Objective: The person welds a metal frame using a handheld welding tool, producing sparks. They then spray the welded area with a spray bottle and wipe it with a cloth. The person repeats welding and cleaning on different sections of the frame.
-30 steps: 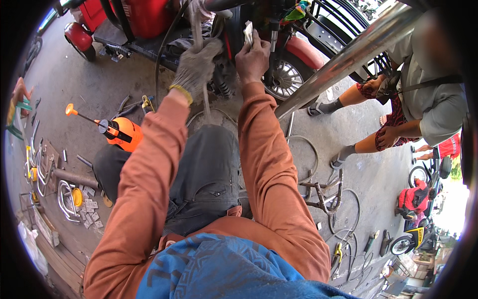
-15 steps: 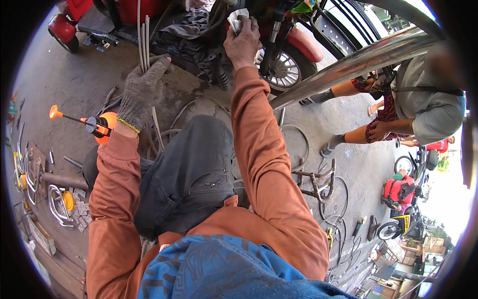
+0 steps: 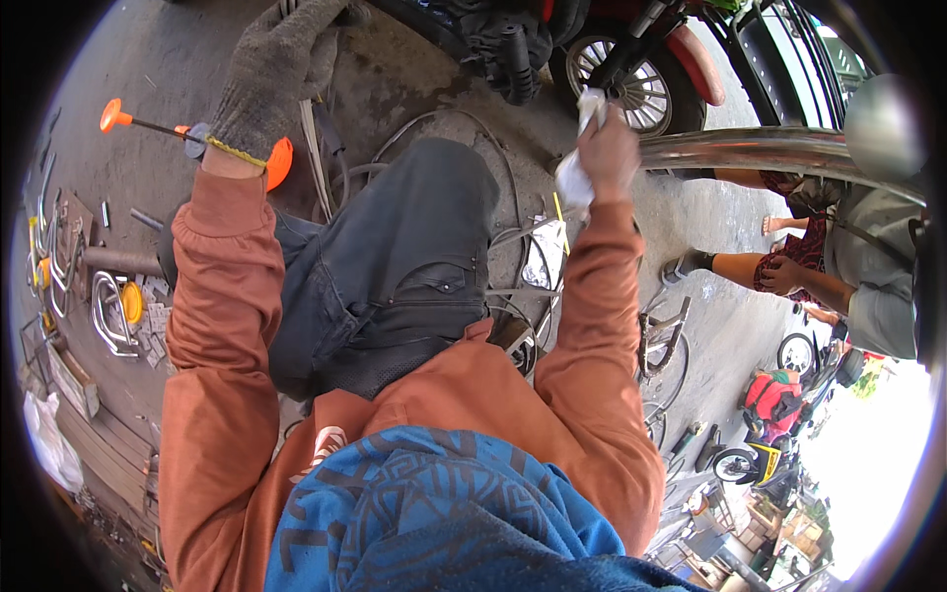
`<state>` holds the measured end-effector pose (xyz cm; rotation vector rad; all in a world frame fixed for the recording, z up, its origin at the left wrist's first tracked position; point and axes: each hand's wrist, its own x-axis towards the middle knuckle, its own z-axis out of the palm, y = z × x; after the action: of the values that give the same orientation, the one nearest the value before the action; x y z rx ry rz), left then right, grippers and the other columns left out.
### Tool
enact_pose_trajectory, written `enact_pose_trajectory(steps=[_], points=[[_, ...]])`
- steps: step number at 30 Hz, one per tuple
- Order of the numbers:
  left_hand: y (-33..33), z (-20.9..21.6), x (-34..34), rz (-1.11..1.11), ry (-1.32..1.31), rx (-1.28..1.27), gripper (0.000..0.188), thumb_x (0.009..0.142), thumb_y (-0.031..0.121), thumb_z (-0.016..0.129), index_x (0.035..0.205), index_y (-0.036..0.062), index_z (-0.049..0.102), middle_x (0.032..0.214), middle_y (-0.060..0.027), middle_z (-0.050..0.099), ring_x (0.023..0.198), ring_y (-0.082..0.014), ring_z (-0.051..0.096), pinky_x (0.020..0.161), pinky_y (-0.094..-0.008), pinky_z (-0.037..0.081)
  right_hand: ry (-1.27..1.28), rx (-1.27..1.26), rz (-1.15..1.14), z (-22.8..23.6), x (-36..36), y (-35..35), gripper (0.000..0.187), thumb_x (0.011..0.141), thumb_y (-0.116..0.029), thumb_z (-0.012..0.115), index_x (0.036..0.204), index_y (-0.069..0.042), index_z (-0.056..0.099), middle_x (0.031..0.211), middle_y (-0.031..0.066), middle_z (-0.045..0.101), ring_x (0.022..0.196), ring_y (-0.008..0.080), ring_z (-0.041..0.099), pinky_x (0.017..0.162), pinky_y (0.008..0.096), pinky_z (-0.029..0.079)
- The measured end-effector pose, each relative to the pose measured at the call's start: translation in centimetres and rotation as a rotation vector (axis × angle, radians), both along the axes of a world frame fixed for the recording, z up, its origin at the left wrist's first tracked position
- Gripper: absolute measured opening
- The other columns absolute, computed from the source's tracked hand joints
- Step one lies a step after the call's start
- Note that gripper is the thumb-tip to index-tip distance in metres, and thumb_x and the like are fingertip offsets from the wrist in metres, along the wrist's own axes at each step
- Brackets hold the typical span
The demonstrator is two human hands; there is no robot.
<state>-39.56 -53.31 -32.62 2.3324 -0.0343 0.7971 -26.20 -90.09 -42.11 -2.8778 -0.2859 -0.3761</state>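
Note:
My left hand [image 3: 279, 79], in a grey knitted glove, is closed at the far left round thin grey rods [image 3: 314, 148]. Their upper ends run out of view. Partly covered by that wrist is an orange container [image 3: 280, 164], and an orange pump handle [image 3: 114, 115] on a dark shaft points left from it. My bare right hand [image 3: 612, 156] is off to the right of my knee, blurred by motion. Its fingers close on a crumpled white piece of paper or cloth [image 3: 574, 181]; which one I cannot tell.
A shiny metal pipe [image 3: 760, 148] crosses at right, before a red motorcycle's front wheel [image 3: 631, 84]. A bystander in a grey shirt [image 3: 883, 257] stands beyond. Cables [image 3: 681, 380] loop over the floor by a rusty metal frame [image 3: 663, 340]. Bent metal tubes [image 3: 109, 311] lie at left.
My right hand has swung right and nearer with the white piece, away from the motorcycle. My left hand has moved farther off, still round the rods. The whole view has shifted.

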Motion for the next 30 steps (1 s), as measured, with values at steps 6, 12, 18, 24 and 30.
enact_pose_trajectory(steps=[6,12,18,24,30], points=[[-1.2,1.6,-0.5,-0.034,0.389,-0.966,0.019,0.103,0.015,0.055,0.112,0.0052,0.068,0.091,-0.0023,0.068,0.073,-0.0111,0.062,0.058,-0.0266,0.048,0.309,-0.064,-0.138,-13.4,-8.7,-2.9,0.057,0.092,-0.036,0.063,0.138,-0.003,0.054,0.101,0.0316,0.070,0.092,0.0468,0.071,0.081,0.0568,0.055],[-1.7,-1.3,0.7,-0.105,0.277,-0.788,0.029,0.103,0.026,0.059,0.125,0.0092,0.069,0.081,0.0041,0.064,0.052,-0.0001,0.036,0.044,-0.0211,0.025,0.326,0.673,0.046,-13.5,-4.7,0.1,0.062,0.093,-0.043,0.068,0.134,0.002,0.060,0.118,0.0225,0.070,0.107,0.0311,0.071,0.072,0.0447,0.057],[-2.8,-1.5,0.5,-0.072,0.414,-1.111,0.025,0.101,0.026,0.062,0.116,0.0091,0.073,0.082,0.0030,0.067,0.047,-0.0005,0.036,0.042,-0.0214,0.023,0.529,1.292,-0.044,-8.6,2.7,4.9,0.044,0.093,-0.026,0.070,0.123,0.005,0.064,0.102,0.0134,0.073,0.089,0.0199,0.071,0.069,0.0325,0.053],[-5.6,0.4,0.6,-0.048,0.247,-1.158,0.027,0.103,0.028,0.062,0.117,0.0086,0.073,0.073,0.0063,0.062,0.045,0.0000,0.030,0.041,-0.0210,0.022,-0.129,1.126,0.087,-2.2,5.3,5.2,0.024,0.093,-0.017,0.065,0.107,0.003,0.064,0.092,0.0175,0.073,0.086,0.0313,0.072,0.080,0.0412,0.053],[-9.3,0.4,4.7,-0.362,0.242,-1.394,0.021,0.102,0.013,0.057,0.120,0.0084,0.066,0.101,-0.0094,0.073,0.053,-0.0011,0.044,0.042,-0.0196,0.028,-0.460,1.091,0.071,6.6,10.2,6.2,0.017,0.093,-0.011,0.064,0.103,0.004,0.063,0.094,0.0177,0.071,0.090,0.0290,0.070,0.084,0.0394,0.054]])
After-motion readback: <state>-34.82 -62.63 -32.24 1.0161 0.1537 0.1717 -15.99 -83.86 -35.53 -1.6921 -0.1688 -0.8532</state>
